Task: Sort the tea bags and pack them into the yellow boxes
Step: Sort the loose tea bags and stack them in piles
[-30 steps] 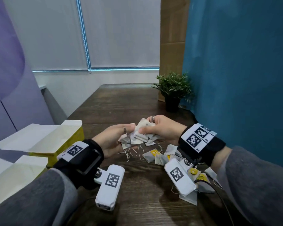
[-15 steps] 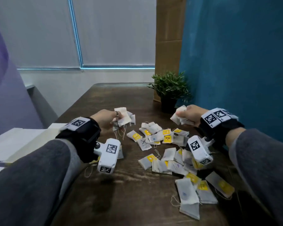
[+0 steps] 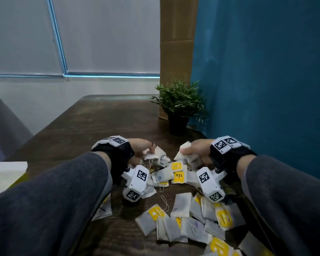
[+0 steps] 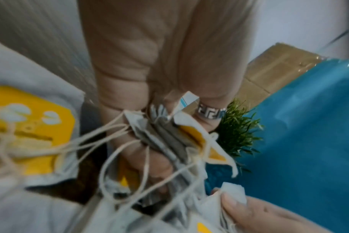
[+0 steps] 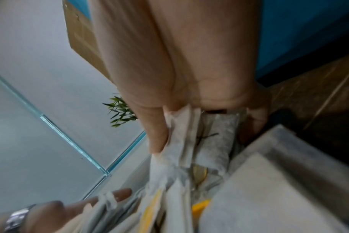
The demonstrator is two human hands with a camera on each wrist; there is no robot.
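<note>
Many white tea bags [image 3: 181,217] with yellow tags lie scattered on the dark wooden table [image 3: 100,122]. My left hand [image 3: 144,147] grips a bunch of tea bags [image 4: 169,138] with dangling strings, just above the pile's far left part. My right hand [image 3: 192,150] grips another stack of tea bags [image 5: 205,141] over the pile's far right part. The two hands are a short way apart. One yellow box [image 3: 6,174] with a white flap shows at the left edge, partly cut off.
A small potted plant [image 3: 179,106] stands at the back right of the table, just beyond my right hand. A blue wall [image 3: 266,80] runs along the right side and a cardboard panel [image 3: 175,43] stands behind the plant.
My hands drew apart, each with its own bunch of tea bags, then came down closer to the pile. The view swung right, so the yellow boxes slid to the left edge.
</note>
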